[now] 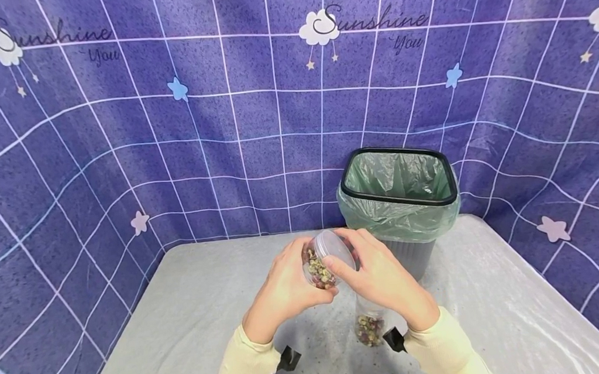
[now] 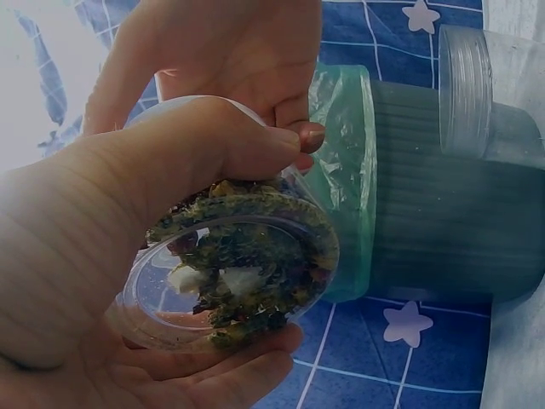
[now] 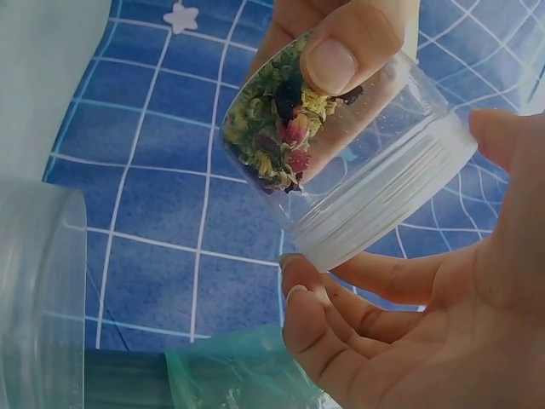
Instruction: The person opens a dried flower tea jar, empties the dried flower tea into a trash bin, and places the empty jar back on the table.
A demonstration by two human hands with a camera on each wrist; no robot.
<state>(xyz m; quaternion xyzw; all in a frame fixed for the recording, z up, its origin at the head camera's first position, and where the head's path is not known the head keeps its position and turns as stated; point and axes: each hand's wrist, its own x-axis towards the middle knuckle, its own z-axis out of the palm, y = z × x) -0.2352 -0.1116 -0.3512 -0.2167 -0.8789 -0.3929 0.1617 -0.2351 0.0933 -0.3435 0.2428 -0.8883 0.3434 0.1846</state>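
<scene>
My left hand point(image 1: 288, 279) grips the body of a clear plastic jar point(image 2: 230, 281), thumb on one side and fingers on the other. Dried flowers point(image 3: 281, 128) in yellow, green and red fill part of the tilted jar. At its other end my right hand point(image 1: 372, 269) holds the ridged clear lid point(image 3: 392, 200) by the edge between thumb and fingertips. The lid sits on the jar's mouth. Below the right forearm, a second clear jar point(image 1: 370, 329) with dried flowers at its bottom stands on the table, its upper part partly hidden by that hand.
Behind my right hand stands a grey bin point(image 1: 413, 257) with a green bag liner point(image 1: 399, 220) and a black rim. Small dark crumbs dot the grey-white table point(image 1: 197, 300) near its front. A blue checked curtain point(image 1: 252, 120) surrounds the back and sides.
</scene>
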